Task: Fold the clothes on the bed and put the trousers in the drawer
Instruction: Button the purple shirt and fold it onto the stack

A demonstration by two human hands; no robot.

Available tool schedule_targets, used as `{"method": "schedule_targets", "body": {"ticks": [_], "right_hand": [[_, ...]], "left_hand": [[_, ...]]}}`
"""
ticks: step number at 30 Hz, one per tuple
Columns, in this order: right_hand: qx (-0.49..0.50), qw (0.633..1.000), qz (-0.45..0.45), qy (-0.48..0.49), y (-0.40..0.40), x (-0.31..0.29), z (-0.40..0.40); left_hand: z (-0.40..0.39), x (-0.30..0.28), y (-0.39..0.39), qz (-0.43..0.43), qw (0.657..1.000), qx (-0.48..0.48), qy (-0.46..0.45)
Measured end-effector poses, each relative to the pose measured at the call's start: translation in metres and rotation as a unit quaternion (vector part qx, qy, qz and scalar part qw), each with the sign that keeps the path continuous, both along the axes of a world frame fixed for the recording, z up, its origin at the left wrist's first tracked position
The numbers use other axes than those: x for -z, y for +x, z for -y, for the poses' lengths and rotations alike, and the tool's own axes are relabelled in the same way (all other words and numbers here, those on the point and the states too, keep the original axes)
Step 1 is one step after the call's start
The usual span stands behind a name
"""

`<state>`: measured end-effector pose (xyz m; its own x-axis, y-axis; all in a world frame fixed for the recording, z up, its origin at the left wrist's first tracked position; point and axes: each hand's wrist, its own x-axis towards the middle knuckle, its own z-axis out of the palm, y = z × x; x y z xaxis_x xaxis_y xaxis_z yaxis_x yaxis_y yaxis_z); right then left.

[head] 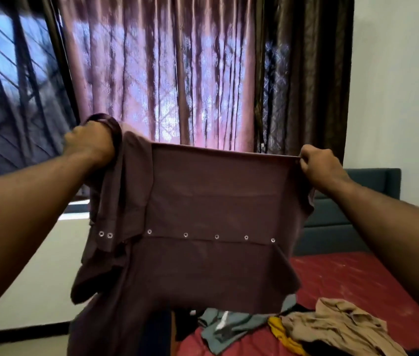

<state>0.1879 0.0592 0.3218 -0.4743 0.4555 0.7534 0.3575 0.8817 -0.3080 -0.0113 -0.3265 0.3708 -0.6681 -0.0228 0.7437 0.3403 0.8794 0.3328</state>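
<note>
Clothes are lying in a loose heap on the red bed (pixel 344 278) at the lower right of the frame, while one dark brown garment (pixel 203 214) is hanging in mid-air at the centre, spread between two raised hands. At the upper left of the garment the left hand (pixel 90 145) is gripping a bunched corner, its fingers curled tight round the cloth so that a fold is looping over the knuckles. At the upper right the right hand (pixel 321 163) is pinching the top edge between thumb and curled fingers, pulling that edge taut and nearly level. A row of small metal eyelets is running across the garment's middle. Its left side is drooping in doubled folds, and its lower left part is running out of the bottom of the frame, so what kind of garment it is cannot be told. Below it a grey piece (pixel 226 327), a tan piece (pixel 339 327) and a yellow piece (pixel 280 332) are lying crumpled on the bed, partly hidden by the hanging cloth. Behind, pink curtains (pixel 162 73) and dark curtains (pixel 303 73) are covering the window, and a teal headboard (pixel 357 214) is showing at mid right.
</note>
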Motion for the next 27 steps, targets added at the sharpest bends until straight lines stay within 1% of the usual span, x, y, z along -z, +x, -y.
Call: {"method": "schedule_targets", "body": {"ticks": [2, 4, 6, 7, 8, 10, 11, 12, 13, 14, 15, 17, 18, 19, 20, 21, 22, 23, 24, 25, 26, 27], "right_hand": [[-0.004, 0.999, -0.043, 0.023, 0.015, -0.013, 0.012], [-0.015, 0.998, -0.057, 0.031, 0.036, -0.013, 0.026], [-0.019, 0.998, -0.053, 0.038, 0.058, -0.003, 0.039], [-0.020, 0.998, -0.042, 0.034, 0.073, 0.010, 0.047], [-0.022, 0.999, -0.027, 0.035, 0.084, 0.023, 0.054], [-0.017, 0.999, 0.022, 0.029, 0.112, 0.070, 0.065], [-0.016, 0.999, 0.048, 0.021, 0.123, 0.097, 0.065], [-0.025, 0.997, 0.077, -0.001, 0.131, 0.119, 0.067], [-0.026, 0.991, 0.122, -0.048, 0.148, 0.171, 0.068], [-0.021, 0.988, 0.138, -0.059, 0.152, 0.193, 0.063], [-0.006, 0.983, 0.164, -0.079, 0.159, 0.228, 0.059], [0.009, 0.963, 0.243, -0.114, 0.177, 0.320, 0.057], [-0.002, 0.953, 0.271, -0.138, 0.184, 0.357, 0.057], [-0.007, 0.936, 0.311, -0.166, 0.192, 0.402, 0.060], [0.001, 0.917, 0.357, -0.180, 0.199, 0.435, 0.067], [0.003, 0.901, 0.389, -0.193, 0.205, 0.461, 0.077], [0.010, 0.886, 0.417, -0.203, 0.213, 0.484, 0.088], [0.013, 0.874, 0.435, -0.216, 0.217, 0.503, 0.091], [0.015, 0.860, 0.456, -0.227, 0.222, 0.518, 0.099], [0.018, 0.846, 0.480, -0.232, 0.226, 0.529, 0.104], [0.019, 0.830, 0.506, -0.234, 0.230, 0.533, 0.110], [0.020, 0.814, 0.534, -0.229, 0.231, 0.538, 0.112]], "left_hand": [[0.012, -0.018, 0.012, -0.039, 0.999, -0.016, 0.003], [0.028, -0.019, 0.032, -0.065, 0.997, -0.032, -0.020], [0.043, -0.006, 0.054, -0.068, 0.995, -0.041, -0.060], [0.050, 0.008, 0.066, -0.039, 0.995, -0.045, -0.079], [0.056, 0.023, 0.070, 0.011, 0.994, -0.057, -0.093], [0.066, 0.074, 0.087, 0.155, 0.980, -0.086, -0.089], [0.069, 0.105, 0.098, 0.204, 0.969, -0.086, -0.107], [0.070, 0.134, 0.109, 0.247, 0.952, -0.066, -0.170], [0.075, 0.188, 0.132, 0.291, 0.929, -0.028, -0.226], [0.076, 0.217, 0.137, 0.315, 0.918, 0.002, -0.240], [0.080, 0.255, 0.148, 0.347, 0.905, 0.033, -0.245], [0.089, 0.346, 0.180, 0.415, 0.868, 0.101, -0.252], [0.092, 0.384, 0.191, 0.451, 0.854, 0.122, -0.227], [0.096, 0.426, 0.207, 0.501, 0.837, 0.142, -0.170], [0.095, 0.454, 0.220, 0.542, 0.820, 0.147, -0.105], [0.095, 0.483, 0.235, 0.572, 0.805, 0.156, -0.011], [0.092, 0.508, 0.244, 0.605, 0.774, 0.147, 0.117], [0.087, 0.521, 0.260, 0.632, 0.720, 0.150, 0.243], [0.082, 0.530, 0.275, 0.668, 0.626, 0.180, 0.360], [0.075, 0.539, 0.288, 0.648, 0.556, 0.248, 0.458], [0.069, 0.546, 0.299, 0.589, 0.529, 0.257, 0.555], [0.060, 0.547, 0.311, 0.539, 0.469, 0.255, 0.652]]}}
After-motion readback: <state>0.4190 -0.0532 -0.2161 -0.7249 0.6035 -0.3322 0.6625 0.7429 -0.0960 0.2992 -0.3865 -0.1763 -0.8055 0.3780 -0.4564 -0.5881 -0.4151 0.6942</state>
